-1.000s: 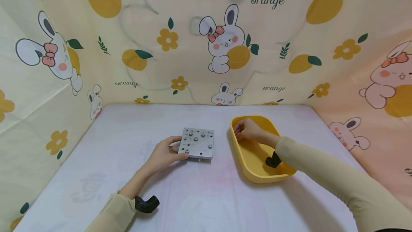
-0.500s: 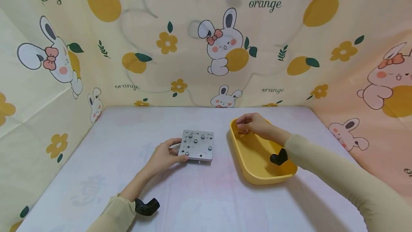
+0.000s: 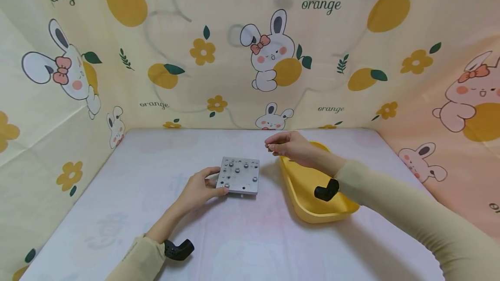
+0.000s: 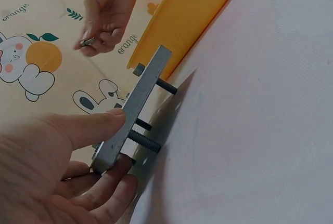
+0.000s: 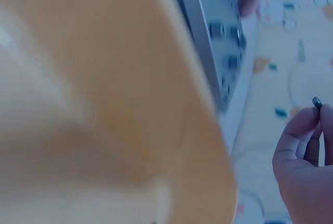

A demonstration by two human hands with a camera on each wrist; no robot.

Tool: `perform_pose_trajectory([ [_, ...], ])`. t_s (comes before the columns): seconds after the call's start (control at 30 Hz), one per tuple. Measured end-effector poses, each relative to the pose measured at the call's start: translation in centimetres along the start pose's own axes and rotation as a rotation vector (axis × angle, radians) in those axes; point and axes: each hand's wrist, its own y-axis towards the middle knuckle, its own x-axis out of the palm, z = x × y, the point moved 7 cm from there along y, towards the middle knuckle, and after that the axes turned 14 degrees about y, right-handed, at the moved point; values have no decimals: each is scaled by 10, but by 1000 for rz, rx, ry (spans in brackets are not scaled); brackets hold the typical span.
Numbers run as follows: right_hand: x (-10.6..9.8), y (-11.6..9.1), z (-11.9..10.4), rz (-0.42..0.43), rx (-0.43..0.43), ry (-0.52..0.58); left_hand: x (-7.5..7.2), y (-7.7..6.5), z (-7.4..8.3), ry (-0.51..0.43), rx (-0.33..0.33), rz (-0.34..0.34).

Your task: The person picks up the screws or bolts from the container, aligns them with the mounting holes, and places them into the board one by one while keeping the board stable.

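Note:
My left hand point(image 3: 200, 189) grips the left edge of a square metal plate point(image 3: 243, 179), thumb on one face and fingers underneath. Several socket-head screws point(image 3: 237, 170) stand in its holes. Threaded shanks point(image 4: 144, 141) stick out below the plate in the left wrist view, holding it tilted or raised off the table; which cannot be told. My right hand point(image 3: 294, 147) is above the far left rim of a yellow bin point(image 3: 312, 217). Between its thumb and fingertips it pinches a small metal screw point(image 5: 317, 103), mostly covered by the fingers.
The white-covered table point(image 3: 242, 242) runs back to a patterned cloth wall point(image 3: 234, 77), with cloth on both sides too. The bin stands right of the plate, its raised rim beneath my right forearm. Black wrist mounts point(image 3: 179, 249) project from both sleeves.
My right hand has risen out of the yellow bin and moved left past its rim, carrying the small screw. The left hand and the plate have stayed nearly still.

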Motion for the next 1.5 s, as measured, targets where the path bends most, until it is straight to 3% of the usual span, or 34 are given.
perform_pose_trajectory([
  [0.27,51,18,16,-75,56,-74,-1,1,-1,-20,4,-7],
  [0.53,81,37,35,-132,46,-212,-2,0,0,-22,9,-21],
  [0.97,92,40,49,-185,12,-302,-3,0,1,-20,16,-19],
  [1.5,91,44,53,-193,21,-279,-3,1,-1,-3,12,-6],
])
